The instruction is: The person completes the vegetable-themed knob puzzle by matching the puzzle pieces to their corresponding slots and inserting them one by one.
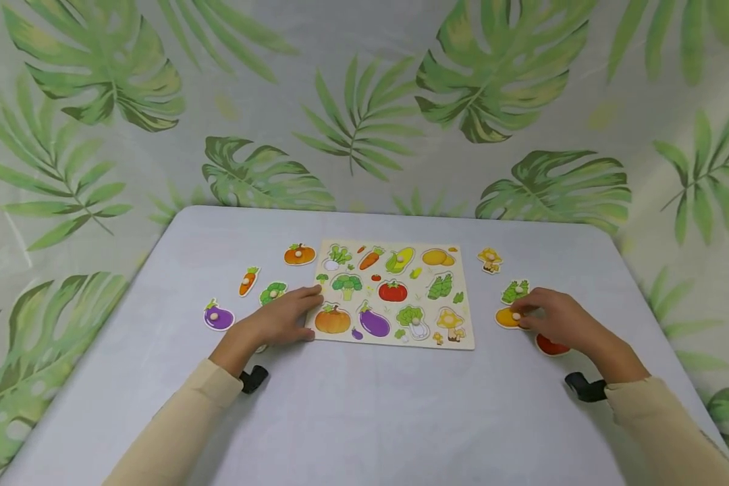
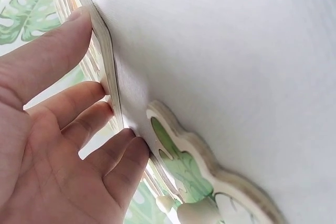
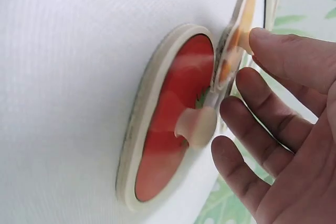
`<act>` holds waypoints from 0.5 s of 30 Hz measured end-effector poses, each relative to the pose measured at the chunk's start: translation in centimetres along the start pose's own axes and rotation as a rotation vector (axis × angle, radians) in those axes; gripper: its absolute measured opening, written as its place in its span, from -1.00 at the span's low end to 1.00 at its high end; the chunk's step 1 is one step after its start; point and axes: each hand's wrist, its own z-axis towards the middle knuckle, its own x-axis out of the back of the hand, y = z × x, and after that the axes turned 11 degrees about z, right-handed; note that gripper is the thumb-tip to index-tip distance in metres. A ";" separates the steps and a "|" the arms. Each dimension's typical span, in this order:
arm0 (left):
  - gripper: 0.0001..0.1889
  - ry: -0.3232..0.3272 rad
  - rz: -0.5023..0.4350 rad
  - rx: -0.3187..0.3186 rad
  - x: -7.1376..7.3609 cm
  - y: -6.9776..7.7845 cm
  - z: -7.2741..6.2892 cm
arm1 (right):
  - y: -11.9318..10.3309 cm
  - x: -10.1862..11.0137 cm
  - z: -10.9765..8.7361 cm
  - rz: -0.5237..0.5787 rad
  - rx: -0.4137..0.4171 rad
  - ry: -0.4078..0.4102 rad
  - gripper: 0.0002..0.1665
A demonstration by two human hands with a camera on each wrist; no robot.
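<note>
The wooden vegetable puzzle board [image 1: 364, 291] lies mid-table. My left hand [image 1: 287, 315] rests at its left edge; in the left wrist view the thumb lies on the rim and the fingertips meet the side. A green-and-white knobbed piece [image 2: 186, 174] lies beside those fingers, mostly hidden from the head view. On the right, my right hand [image 1: 555, 317] pinches the knob of the yellow potato piece [image 1: 505, 318] between thumb and index finger. The tomato piece [image 3: 176, 108] lies under that hand, its other fingers near the knob. A green leafy piece [image 1: 515, 291] adjoins the potato piece.
Left of the board lie a pumpkin piece [image 1: 300, 254], a carrot piece [image 1: 249, 281], a broccoli piece [image 1: 273, 292] and an eggplant piece [image 1: 219, 318]. A mushroom piece [image 1: 490, 259] lies to its right. A leaf-printed cloth [image 1: 364, 182] hangs behind the table.
</note>
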 end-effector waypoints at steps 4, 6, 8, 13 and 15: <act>-0.25 0.000 0.004 -0.003 0.0 0.0 0.1 | 0.3 -0.3 0.4 -0.006 -0.008 -0.017 -0.73; -0.25 0.001 0.001 -0.001 0.0 0.0 0.1 | 0.5 -0.3 0.6 -0.010 0.003 -0.017 -0.74; -0.24 0.000 -0.004 0.001 0.0 0.0 0.1 | 0.6 -0.3 0.7 -0.008 0.012 -0.015 -0.76; -0.24 0.001 -0.004 0.007 0.0 0.1 0.0 | 0.9 -0.4 0.6 0.015 0.011 0.007 -0.82; -0.25 0.005 0.001 0.005 0.0 0.1 0.0 | 1.1 -0.4 0.6 0.025 0.002 0.010 -0.84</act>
